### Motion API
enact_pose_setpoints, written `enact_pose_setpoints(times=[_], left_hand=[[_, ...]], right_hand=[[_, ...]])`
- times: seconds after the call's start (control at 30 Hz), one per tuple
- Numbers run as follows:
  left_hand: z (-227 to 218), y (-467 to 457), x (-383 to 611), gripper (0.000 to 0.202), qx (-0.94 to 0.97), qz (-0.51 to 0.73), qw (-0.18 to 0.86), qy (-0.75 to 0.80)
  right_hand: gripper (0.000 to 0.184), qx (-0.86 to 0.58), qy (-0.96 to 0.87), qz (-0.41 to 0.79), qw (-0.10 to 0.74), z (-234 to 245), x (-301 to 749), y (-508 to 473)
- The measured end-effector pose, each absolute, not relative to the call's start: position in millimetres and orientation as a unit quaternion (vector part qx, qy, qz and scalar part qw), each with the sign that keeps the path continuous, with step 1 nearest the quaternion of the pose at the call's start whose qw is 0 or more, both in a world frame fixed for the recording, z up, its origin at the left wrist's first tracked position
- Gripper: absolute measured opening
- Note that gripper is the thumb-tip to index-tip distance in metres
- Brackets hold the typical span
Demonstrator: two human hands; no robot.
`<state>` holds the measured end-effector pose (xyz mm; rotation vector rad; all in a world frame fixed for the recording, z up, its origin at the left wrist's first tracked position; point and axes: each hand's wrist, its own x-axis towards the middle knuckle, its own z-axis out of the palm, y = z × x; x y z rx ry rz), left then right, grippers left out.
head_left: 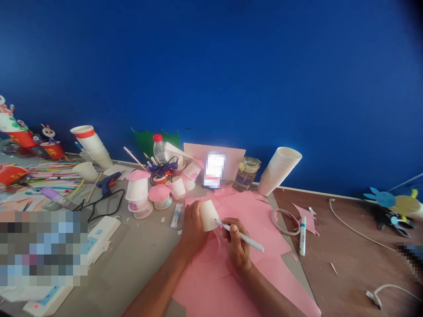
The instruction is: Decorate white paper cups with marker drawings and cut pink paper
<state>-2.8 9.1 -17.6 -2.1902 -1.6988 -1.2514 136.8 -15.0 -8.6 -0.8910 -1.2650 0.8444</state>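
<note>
My left hand [193, 226] is curled firmly around a white paper cup [209, 215], holding it tilted above the pink paper. My right hand [236, 244] grips a white marker [243, 237] in a narrow pen hold, with its tip at the edge of the cup. Both hands are over a large, overlapping spread of pink paper sheets [211, 281], which lie across the grey worktop [142, 259].

Just beyond the sheets, to the left, a small white tube [176, 215] lies on the worktop. Further on, a cluster of white cups stands, some stacked, and two are topped with pink paper: one on a stack [137, 187] and one just beside it [159, 197]. Behind them are a blue hot glue gun [107, 182], a clear bottle with a red cap [158, 149], and a glass jar [246, 174]. A tall stack of paper cups [277, 169] leans against the blue wall [211, 66].

To the right, a second white marker [302, 235] and a ring of clear tape [286, 222] sit at the edge of the pink paper. At far left, red paper cup crafts [53, 149] stand among colored sticks.
</note>
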Motion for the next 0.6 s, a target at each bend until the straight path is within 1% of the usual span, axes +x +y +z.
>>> enact_pose_setpoints(times=[0.6], left_hand=[[-19.1,8.7,-2.1,0.063,-0.717,-0.412,0.039,-0.562]], right_hand=[[0.036,-0.392,-0.552,0.371,0.636,-2.0,135.4,-14.8]])
